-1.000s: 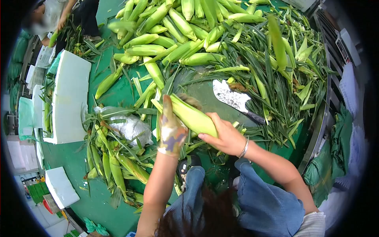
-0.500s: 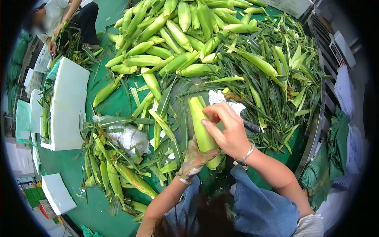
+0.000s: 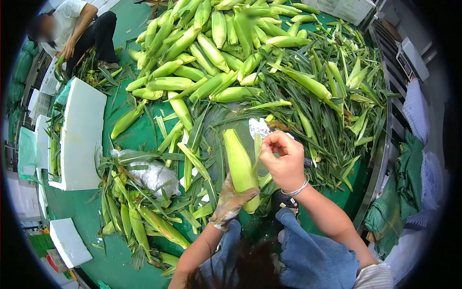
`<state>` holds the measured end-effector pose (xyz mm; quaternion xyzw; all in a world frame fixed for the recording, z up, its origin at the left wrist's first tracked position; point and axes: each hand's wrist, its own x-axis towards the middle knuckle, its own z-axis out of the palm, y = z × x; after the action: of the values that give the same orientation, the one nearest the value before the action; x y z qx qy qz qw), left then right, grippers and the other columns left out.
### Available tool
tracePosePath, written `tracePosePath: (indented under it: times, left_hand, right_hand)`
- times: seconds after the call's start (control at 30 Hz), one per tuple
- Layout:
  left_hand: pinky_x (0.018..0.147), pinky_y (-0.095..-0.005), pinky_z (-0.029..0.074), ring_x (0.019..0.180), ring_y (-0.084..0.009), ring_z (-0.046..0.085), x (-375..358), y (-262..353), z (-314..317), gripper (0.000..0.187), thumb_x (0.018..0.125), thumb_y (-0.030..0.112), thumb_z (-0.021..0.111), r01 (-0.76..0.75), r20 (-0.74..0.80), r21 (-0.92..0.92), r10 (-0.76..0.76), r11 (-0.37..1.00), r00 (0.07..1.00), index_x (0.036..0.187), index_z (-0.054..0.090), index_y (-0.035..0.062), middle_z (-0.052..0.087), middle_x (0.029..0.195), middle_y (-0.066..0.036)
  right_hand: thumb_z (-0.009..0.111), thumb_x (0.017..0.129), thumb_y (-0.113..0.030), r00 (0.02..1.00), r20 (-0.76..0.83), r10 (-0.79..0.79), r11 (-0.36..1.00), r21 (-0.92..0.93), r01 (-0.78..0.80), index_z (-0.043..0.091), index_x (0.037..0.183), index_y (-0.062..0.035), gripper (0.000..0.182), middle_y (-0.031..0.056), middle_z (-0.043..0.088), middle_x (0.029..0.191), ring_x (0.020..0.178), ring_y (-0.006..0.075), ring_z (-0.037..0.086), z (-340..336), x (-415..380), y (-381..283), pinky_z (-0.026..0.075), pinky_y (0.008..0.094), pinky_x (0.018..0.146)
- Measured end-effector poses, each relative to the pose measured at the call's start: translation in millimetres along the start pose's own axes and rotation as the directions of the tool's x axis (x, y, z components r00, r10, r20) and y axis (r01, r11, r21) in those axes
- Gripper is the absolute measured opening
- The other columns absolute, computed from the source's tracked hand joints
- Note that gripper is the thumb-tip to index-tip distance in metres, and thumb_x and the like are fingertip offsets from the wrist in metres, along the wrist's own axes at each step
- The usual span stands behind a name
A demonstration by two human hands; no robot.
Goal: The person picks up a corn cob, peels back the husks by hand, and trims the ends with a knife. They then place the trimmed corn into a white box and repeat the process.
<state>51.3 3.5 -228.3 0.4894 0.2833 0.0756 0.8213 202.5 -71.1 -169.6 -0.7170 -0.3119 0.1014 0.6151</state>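
A pale green ear of corn (image 3: 239, 166) stands upright, slightly tilted, in front of my body. My left hand (image 3: 232, 198), in a stained thin glove, is wrapped round its lower part. To the right of the ear, my bare right hand (image 3: 284, 161) pinches a strip of green husk (image 3: 258, 150) that hangs partly free of the ear. A bracelet is on the right wrist. Behind the ear, loose leaves and a crumpled white piece (image 3: 259, 127) lie on the green surface.
A big heap of corn ears (image 3: 207, 53) lies ahead, with stripped leaves (image 3: 332, 96) to the right. More ears (image 3: 137, 219) and a clear plastic bag (image 3: 156, 174) are at left. White foam boxes (image 3: 84, 135) stand farther left. Another person (image 3: 72, 29) crouches at the upper left.
My right hand has gone from touching the ear's upper side to beside it, with a husk strip now peeled outward. The other person's hands have shifted.
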Motion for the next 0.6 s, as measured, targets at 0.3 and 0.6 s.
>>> tracePosePath:
  times: [0.3, 0.6]
  left_hand:
    - [0.072, -0.0361, 0.056, 0.078, -0.0228, 0.065, 11.4, -34.4, -17.4, 0.067, 0.075, 0.052, 0.077, -0.008, 0.051, -0.236, 0.021, 0.972, 0.998, 0.115, 0.054, 0.0033, 0.064, 0.09, -0.01]
    - [0.061, -0.0398, 0.056, 0.068, -0.0257, 0.063, 189.5, 28.5, -149.9, 0.055, 0.085, 0.051, 0.067, -0.187, -0.292, -0.541, 0.026, 0.82, 0.956, 0.113, 0.053, 0.0059, 0.062, 0.082, -0.011]
  right_hand:
    - [0.044, 0.095, -0.008, 0.783, 0.47, 0.407, 0.551, 0.558, -0.621, 0.046, 0.095, -0.0082, 0.002, 0.0019, 0.053, 0.077, 0.068, 0.0091, 0.053, -13.8, -22.4, -14.1, 0.041, 0.023, 0.057]
    - [0.065, 0.079, -0.012, 0.936, 0.113, 0.335, 0.492, -0.868, -0.071, 0.053, 0.094, -0.0004, 0.023, 0.0206, 0.06, 0.094, 0.091, 0.0317, 0.06, -160.1, -28.4, 75.1, 0.047, 0.0415, 0.079]
